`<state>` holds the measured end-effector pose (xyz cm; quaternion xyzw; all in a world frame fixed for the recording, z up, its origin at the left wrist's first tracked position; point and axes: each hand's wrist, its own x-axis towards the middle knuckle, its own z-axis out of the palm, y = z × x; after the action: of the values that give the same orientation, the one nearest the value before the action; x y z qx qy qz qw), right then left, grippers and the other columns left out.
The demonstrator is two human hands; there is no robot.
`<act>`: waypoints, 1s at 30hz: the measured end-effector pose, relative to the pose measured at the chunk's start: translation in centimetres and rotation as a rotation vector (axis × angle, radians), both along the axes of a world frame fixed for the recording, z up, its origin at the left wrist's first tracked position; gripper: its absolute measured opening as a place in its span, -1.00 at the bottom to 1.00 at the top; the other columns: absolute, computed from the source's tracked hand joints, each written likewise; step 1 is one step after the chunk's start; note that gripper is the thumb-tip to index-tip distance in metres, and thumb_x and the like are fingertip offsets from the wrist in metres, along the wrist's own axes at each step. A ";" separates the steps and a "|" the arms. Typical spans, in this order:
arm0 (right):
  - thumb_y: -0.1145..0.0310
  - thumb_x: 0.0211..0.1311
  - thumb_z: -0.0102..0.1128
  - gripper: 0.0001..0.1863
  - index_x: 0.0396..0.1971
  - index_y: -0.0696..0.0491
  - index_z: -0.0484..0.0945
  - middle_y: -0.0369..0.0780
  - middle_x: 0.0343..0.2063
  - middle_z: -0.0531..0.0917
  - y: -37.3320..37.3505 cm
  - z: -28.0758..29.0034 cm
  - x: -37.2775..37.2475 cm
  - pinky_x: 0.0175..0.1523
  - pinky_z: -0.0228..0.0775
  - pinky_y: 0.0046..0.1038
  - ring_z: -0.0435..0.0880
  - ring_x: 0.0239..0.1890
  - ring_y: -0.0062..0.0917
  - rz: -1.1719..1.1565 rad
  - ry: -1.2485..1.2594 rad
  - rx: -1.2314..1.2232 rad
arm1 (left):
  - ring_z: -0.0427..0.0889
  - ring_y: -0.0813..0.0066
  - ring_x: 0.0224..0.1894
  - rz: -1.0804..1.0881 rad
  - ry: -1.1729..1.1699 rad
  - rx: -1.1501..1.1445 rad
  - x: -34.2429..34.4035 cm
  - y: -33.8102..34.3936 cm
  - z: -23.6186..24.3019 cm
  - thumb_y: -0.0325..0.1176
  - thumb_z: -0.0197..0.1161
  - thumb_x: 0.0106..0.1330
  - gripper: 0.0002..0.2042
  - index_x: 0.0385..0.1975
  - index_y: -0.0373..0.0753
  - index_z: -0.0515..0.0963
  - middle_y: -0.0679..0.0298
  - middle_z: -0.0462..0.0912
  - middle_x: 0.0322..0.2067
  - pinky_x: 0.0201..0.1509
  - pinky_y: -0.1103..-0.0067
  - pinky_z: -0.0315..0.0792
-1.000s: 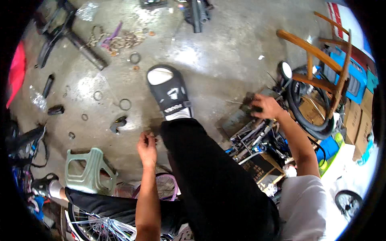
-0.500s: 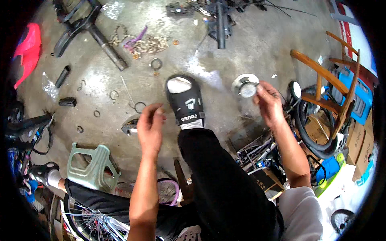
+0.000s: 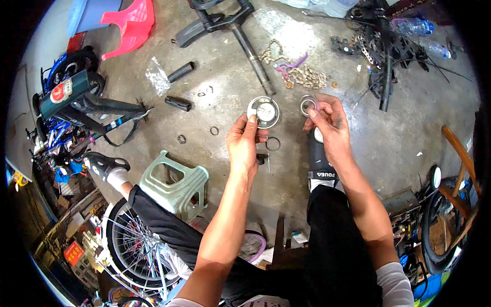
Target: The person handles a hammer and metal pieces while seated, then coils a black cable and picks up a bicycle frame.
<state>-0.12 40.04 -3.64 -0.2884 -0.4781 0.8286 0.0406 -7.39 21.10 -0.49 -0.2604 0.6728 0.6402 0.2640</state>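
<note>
My left hand (image 3: 243, 143) pinches a round silver dish (image 3: 273, 122) by its rim, with the thumb on top and a pale disc (image 3: 265, 112) inside it. To its right, my right hand (image 3: 330, 120) grips a silver metal ring (image 3: 303, 106) between thumb and fingers; whether it is a bearing I cannot tell. Both are held up over the concrete floor, apart from each other. Below the dish a thin dark ring (image 3: 273, 144) and a thin rod lie on the floor. The tip of a black bicycle fork (image 3: 250, 56) ends just beyond the dish.
A bicycle chain (image 3: 309, 78) and purple piece lie beyond my hands. At the back right are a black tube (image 3: 384, 77) and bike parts. A pale green stool (image 3: 176, 184) and spoked wheel (image 3: 130, 240) stand near left; a pink plastic piece (image 3: 134, 23) lies far left.
The dish has passed from my right hand to my left, which was empty. My right hand now has the metal ring, which lay on the floor. My view has swung left.
</note>
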 end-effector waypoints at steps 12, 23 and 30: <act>0.58 0.34 0.27 -0.62 0.13 0.14 0.49 -0.32 -0.26 0.61 -1.7 0.9 -2.5 -0.26 0.47 -0.65 0.59 -0.35 -0.75 0.186 0.058 -0.002 | 0.62 0.67 -0.40 -0.055 0.117 -0.047 0.6 1.9 0.1 -0.30 0.22 0.54 -0.82 -0.12 -0.29 0.63 0.37 0.67 -0.37 -0.34 0.66 0.44; 0.54 0.35 0.16 -0.70 0.06 0.11 0.54 -0.28 -0.24 0.62 -1.5 -0.6 -2.3 -0.23 0.46 -0.59 0.58 -0.38 -0.70 0.170 -0.064 0.210 | 0.65 0.60 -0.38 -0.042 0.081 -0.124 1.1 1.0 -0.8 -0.28 0.21 0.55 -0.79 -0.10 -0.31 0.62 0.35 0.64 -0.35 -0.34 0.61 0.47; 0.35 0.17 0.22 -0.64 -0.03 0.10 0.61 -0.03 -0.12 0.58 4.7 -7.3 -10.4 0.05 0.49 -0.17 0.64 -0.08 -0.11 0.239 -0.096 1.003 | 0.62 0.62 -0.44 -0.049 -0.009 -0.167 3.2 -0.2 -1.6 -0.25 0.20 0.55 -0.81 -0.18 -0.24 0.62 0.42 0.59 -0.41 -0.34 0.63 0.45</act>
<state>-10.55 44.75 -10.89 -0.2146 -0.8475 0.4822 0.0568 -4.16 20.89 -2.05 -0.2681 0.7285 0.5742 0.2600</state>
